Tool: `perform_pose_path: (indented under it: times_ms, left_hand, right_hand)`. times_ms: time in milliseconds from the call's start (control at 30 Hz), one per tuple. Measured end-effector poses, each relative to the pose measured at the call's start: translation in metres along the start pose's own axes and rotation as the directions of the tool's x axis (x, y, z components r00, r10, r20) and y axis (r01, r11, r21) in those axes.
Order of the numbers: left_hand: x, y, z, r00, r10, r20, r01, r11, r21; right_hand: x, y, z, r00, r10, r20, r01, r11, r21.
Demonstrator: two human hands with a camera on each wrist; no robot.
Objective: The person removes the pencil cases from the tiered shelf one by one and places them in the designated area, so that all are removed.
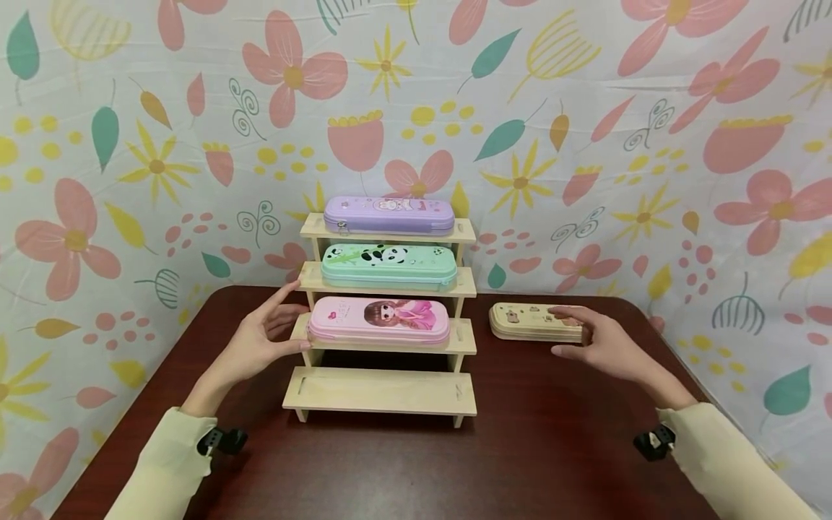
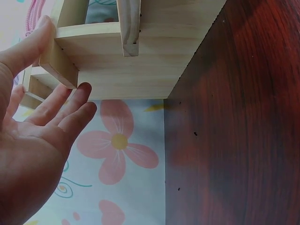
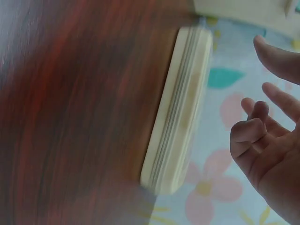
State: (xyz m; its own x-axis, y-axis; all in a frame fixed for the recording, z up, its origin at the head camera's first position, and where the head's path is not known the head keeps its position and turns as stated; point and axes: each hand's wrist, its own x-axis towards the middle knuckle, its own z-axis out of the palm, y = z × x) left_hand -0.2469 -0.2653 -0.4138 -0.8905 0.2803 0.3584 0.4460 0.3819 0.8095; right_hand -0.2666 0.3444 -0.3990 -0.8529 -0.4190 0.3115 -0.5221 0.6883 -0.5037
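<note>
A tiered wooden stand (image 1: 380, 386) carries a purple pencil case (image 1: 390, 215) on top, a mint-green panda pencil case (image 1: 388, 267) below it and a pink pencil case (image 1: 380, 320) on the third step. My left hand (image 1: 263, 328) holds the left end of that third step between thumb and fingers. In the left wrist view, the thumb (image 2: 35, 40) lies against the step's end. A cream pencil case (image 1: 529, 321) lies on the table right of the stand. Over its right end hovers my right hand (image 1: 604, 347), fingers loosely bent, apart from the case in the right wrist view.
The lowest step of the stand bears no case. Dark reddish-brown wood forms the table (image 1: 520, 448). Behind the table and at its sides hangs a white cloth (image 1: 416, 94) printed with flowers and leaves. Both wrists wear black straps with small devices.
</note>
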Motion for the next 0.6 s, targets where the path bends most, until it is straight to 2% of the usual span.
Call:
perform_pose_path:
  times_ms: [267, 600]
  left_hand:
    - [0.000, -0.001, 0.000, 1.000, 0.006, 0.004, -0.006, 1.000, 0.003]
    - [0.000, -0.001, 0.001, 1.000, 0.008, -0.001, -0.008, 1.000, 0.003]
  right_hand:
    - [0.007, -0.039, 0.026, 0.996, -0.094, -0.006, 0.094, 0.995, 0.024]
    - [0.018, -0.086, 0.049, 0.996, -0.079, -0.039, 0.081, 0.995, 0.064]
